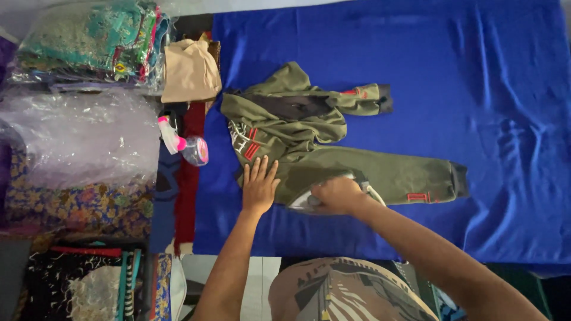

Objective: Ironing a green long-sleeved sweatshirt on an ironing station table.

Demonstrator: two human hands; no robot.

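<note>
R hand (339, 195) is closed round the handle of a clothes iron (309, 201), fingers wrapped tight; the iron's soleplate sits on the lower hem area of the olive green hoodie (309, 151), w/ the white cord (373, 193) looping off just by the wrist. L hand (259, 184) lies flat, fingers spread apart and pointing away from the body, palm pressing the garment's left edge, just beside the red-and-white print (244, 141). The two hands are near each other, iron between them and slightly nearer the R. From the iron, most of the hoodie runs out to the right: its long axis is roughly side to side, one sleeve (404, 177) stretching right to a dark cuff, the other sleeve (357, 98) folded higher up, farther from the person. Un-ironed fabric thus lies mostly right of and beyond the R hand. All on a blue cloth (476, 71). Further left: pink spray bottle (184, 145), tan folded garment (189, 71), plastic-wrapped fabric stacks (89, 41).
</note>
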